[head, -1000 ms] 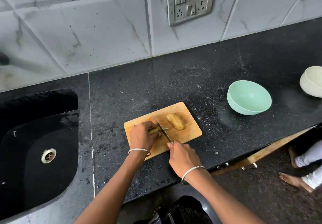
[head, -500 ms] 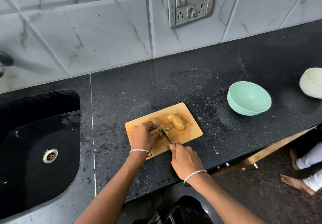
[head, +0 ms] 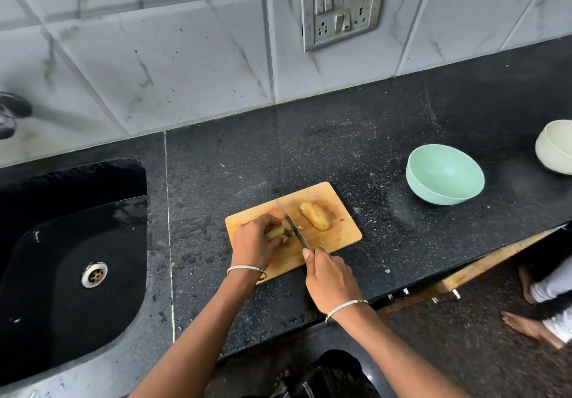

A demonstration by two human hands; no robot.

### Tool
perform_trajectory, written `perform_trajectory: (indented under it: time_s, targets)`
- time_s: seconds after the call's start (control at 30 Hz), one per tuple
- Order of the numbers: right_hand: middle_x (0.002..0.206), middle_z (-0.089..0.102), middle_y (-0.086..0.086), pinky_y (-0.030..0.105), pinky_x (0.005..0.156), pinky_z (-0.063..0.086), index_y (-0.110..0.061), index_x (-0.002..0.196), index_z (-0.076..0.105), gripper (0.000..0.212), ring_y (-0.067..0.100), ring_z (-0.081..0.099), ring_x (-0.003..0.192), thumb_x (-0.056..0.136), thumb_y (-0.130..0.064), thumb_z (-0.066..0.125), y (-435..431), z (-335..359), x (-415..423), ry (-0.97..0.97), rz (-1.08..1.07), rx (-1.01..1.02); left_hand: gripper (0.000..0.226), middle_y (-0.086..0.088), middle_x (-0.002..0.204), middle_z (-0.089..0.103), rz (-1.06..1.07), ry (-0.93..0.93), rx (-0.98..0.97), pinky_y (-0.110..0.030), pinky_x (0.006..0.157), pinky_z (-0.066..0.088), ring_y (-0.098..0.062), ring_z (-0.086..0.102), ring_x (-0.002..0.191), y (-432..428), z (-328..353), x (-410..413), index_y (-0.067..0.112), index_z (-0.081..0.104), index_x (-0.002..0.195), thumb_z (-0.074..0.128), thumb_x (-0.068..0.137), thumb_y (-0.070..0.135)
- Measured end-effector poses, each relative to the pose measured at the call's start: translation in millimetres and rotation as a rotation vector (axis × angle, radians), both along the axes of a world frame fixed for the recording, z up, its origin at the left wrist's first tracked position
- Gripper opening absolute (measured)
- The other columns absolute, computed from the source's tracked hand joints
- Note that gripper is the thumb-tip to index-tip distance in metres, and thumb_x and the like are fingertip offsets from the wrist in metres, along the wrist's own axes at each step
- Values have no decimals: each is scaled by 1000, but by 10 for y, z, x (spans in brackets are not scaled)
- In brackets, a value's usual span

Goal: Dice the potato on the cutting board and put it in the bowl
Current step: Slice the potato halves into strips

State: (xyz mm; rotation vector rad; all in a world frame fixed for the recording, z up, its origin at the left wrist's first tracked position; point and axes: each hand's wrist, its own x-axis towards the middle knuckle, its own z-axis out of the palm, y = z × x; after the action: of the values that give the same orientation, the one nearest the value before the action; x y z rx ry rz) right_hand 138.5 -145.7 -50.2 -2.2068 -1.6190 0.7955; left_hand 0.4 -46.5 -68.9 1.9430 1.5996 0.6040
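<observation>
On a black counter [head: 340, 137], a person's left hand [head: 252, 244] curls its fingers over a potato piece [head: 277, 231] on the cutting board [head: 340, 233]. The right hand [head: 331, 280] is wrapped round the handle of the knife [head: 291, 225], whose blade sits just beside the knuckles. Good form here looks like fingertips tucked back and even cuts straight down to the wood. The count: two potato pieces on the board — the other half [head: 315, 216] lies apart — one knife and two bowls, an empty green bowl [head: 444, 177] and a cream bowl [head: 554, 146].
</observation>
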Motion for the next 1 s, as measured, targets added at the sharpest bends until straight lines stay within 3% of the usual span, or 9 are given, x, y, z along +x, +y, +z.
perform_trajectory:
  time_s: [0.17,0.27,0.47,0.67,0.77,1.0]
  targets:
    - [95,64,12,36,64,36,-16,89,49,38,38,61,92,104,-43,26,44,-33,5,-10,30,-33,33,9,98,71,-25,26,21,-33,83,52,-15,65,93,9,3,14,26,68,100,82,71,21]
    - [96,65,13,37,65,38,-14,95,54,41,38,62,93,104,-43,27,62,-55,-2,-12,34,-44,45,8,108,56,-101,70,117,-29,84,48,-15,57,97,21,0,24,31,63,108,82,69,16]
    - [102,65,15,39,68,39,-13,100,55,41,40,61,97,104,-43,27,62,-34,-17,-36,32,-47,37,10,130,48,-301,345,141,-41,90,45,-19,44,119,100,126,29,43,61,111,70,80,25]
    - [102,65,13,38,67,39,-14,103,55,41,38,61,95,103,-43,27,-18,18,40,-66,48,-67,32,16,116,62,-362,409,110,-36,89,37,-14,47,120,206,220,63,40,63,112,68,81,29]
    - [95,63,10,36,66,39,-16,95,51,34,37,62,92,103,-40,29,-113,46,106,-67,51,-91,31,16,114,63,-372,401,109,-37,91,38,-14,49,118,223,215,66,39,63,111,68,82,29]
    - [85,60,4,40,68,46,-19,89,51,42,32,62,84,102,-49,26,-276,88,249,-40,41,-91,28,11,103,68,-379,225,36,-36,88,47,-16,60,101,269,142,38,32,69,100,76,75,22]
